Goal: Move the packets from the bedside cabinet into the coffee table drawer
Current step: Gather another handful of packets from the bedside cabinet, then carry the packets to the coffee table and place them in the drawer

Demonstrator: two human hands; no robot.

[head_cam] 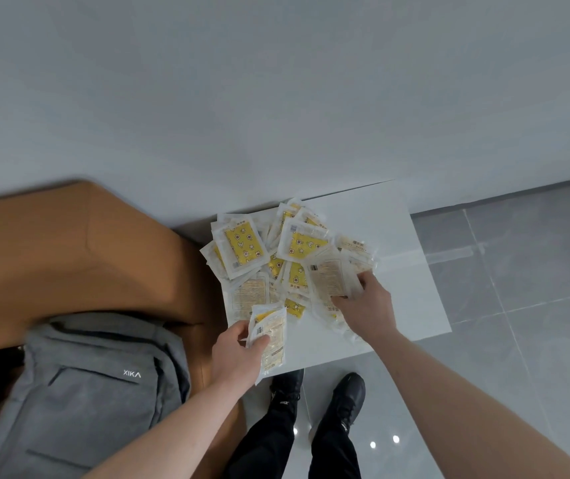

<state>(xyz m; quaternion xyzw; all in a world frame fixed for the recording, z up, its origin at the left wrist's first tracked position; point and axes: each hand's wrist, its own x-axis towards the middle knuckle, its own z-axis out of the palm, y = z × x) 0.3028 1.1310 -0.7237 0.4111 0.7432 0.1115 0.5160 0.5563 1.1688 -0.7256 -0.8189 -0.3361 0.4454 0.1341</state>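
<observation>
A heap of packets (276, 250), yellow-printed and clear-wrapped, lies on the white bedside cabinet (401, 243) against the wall. The left hand (238, 357) pinches a small stack of packets (269, 335) between thumb and fingers at the cabinet's near edge. The right hand (366, 305) grips further packets (330, 283) at the heap's right side. A grey backpack (90, 385) rests on the brown seat (69, 250) beside the cabinet.

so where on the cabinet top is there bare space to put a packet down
Bare white top lies along the bedside cabinet's right edge and back right corner, right of the packet pile, plus a strip at the front edge between the left hand and right hand. The left and middle are crowded.
</observation>
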